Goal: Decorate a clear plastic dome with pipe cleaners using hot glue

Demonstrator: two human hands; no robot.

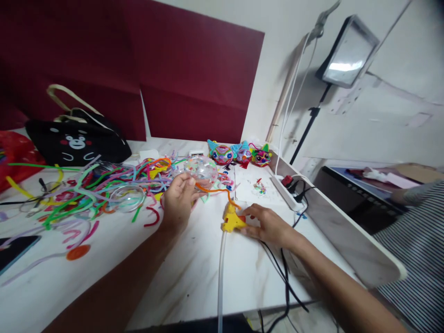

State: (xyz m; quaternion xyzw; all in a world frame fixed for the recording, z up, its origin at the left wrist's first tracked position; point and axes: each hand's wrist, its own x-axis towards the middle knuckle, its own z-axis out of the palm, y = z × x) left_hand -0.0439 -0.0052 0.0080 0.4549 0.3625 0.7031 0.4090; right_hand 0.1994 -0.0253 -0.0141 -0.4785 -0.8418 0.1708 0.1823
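My left hand (pixel 178 199) pinches an orange pipe cleaner (pixel 215 189) between thumb and fingertips. The pipe cleaner's bent far end reaches down to a yellow hot glue gun (pixel 231 221). From the right side, my right hand (pixel 268 224) is closed on the glue gun, thumb and fingers apart around its body. A long translucent glue stick (pixel 221 277) runs out of the gun toward the table's front edge. Just behind my left hand stands a clear plastic ball (pixel 201 169) with coloured bits on it.
A tangle of pipe cleaners (pixel 93 185) covers the table's left, with a clear half-shell (pixel 127 199) among them. Decorated masks (pixel 222 153) stand at the back. On the right are a power strip (pixel 289 190), black cables (pixel 285 273) and a person's striped clothing (pixel 416 240).
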